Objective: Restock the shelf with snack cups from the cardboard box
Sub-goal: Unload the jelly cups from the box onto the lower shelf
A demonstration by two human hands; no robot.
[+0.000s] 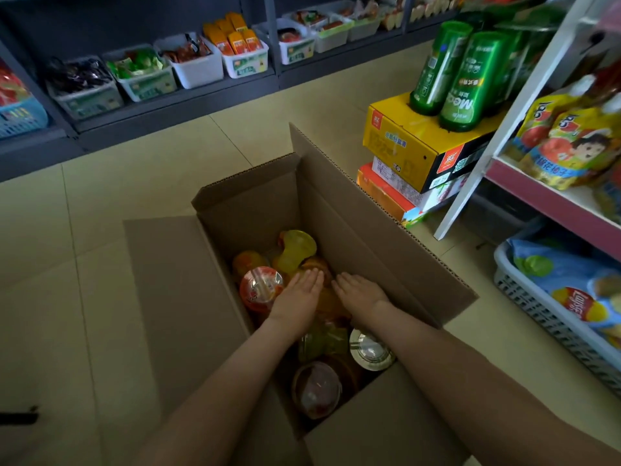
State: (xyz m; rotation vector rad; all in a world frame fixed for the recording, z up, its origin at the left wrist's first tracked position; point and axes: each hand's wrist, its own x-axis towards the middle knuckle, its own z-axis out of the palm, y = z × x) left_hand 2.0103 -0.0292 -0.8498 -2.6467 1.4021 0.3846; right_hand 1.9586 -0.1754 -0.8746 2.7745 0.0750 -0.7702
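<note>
Cardboard box (353,230) open on the floor (100,196), flaps spread, snack cups (295,253) loose inside. Near end: a dome-lidded cup (316,388) beside a silver foil lid (369,353). Mid-box, left grip (297,297) and right grip (359,292) side by side, palms down, fingers straight and wide, holding nothing, just over the cups; red-lidded cup (260,289) just beside the left. Farther right, green bottles (460,82) on a yellow carton (413,142) by the white shelf (537,195). Beyond, bins (195,68) on a dark shelf (168,105).
</note>
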